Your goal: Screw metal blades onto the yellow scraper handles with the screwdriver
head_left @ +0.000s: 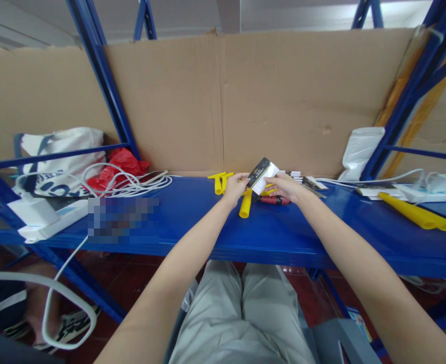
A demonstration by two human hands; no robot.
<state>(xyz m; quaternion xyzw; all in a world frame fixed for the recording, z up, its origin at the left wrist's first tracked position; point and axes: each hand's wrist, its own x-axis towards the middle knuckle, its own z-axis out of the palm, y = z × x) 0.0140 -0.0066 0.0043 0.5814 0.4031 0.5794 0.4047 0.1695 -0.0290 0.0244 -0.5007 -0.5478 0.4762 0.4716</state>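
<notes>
Between my two hands is a black-and-white printed card (261,175), tilted above the blue shelf. My left hand (236,186) pinches its left edge. The fingers of my right hand (283,186) close on its lower right side. Below the card, a yellow tube-shaped handle (245,205) lies with its round end toward me. A red-handled tool (275,200) rests under my right hand; its kind is hard to make out. Further yellow T-shaped pieces (218,184) lie just left of my left hand. Beside my right hand are more printed cards (313,184), partly hidden.
White power strips (56,220) with coiled white cable (132,184) lie at left, near a cloth bag (65,156) and red plastic bag (122,164). At right are yellow tubes (415,211) and a white pouch (361,151). Cardboard (276,101) walls the back. Someone's shoe (73,323) shows lower left.
</notes>
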